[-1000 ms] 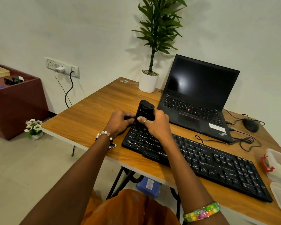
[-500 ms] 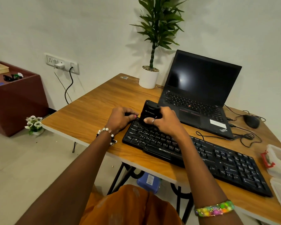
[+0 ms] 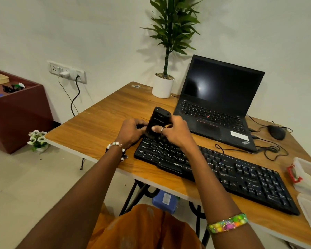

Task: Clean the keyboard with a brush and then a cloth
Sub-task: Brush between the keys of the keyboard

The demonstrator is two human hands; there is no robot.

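— Where is the keyboard right now?

— I see the black keyboard (image 3: 215,169) lying on the wooden worktop (image 3: 101,126), running from the middle out to the near right edge. A black brush case (image 3: 158,121), a flat block with a faint logo, stands tilted over the keyboard's far left corner.

— What are the hands doing?

— I see the right hand (image 3: 174,133) curled round the right side of the brush case, thumb across its front, with a ring on one finger. The left hand (image 3: 131,132) has its grip closed on the left side of the same case, fingers wrapped at its lower edge. Whether the case touches the keys I cannot tell; the hands hide its lower end.

— Anything else on the worktop?

— Just beyond the keyboard, an open laptop (image 3: 217,103) with a dark screen. To its left, at the far edge, a potted plant (image 3: 163,85) in a white pot. On the right, a black mouse (image 3: 276,132) with its cable looped near the laptop. At the right edge, a clear plastic box (image 3: 307,175) with a red latch.

— And wristwear?

— A pearl bracelet (image 3: 118,146) on the left wrist, a bright multicoloured band (image 3: 227,222) on the right.
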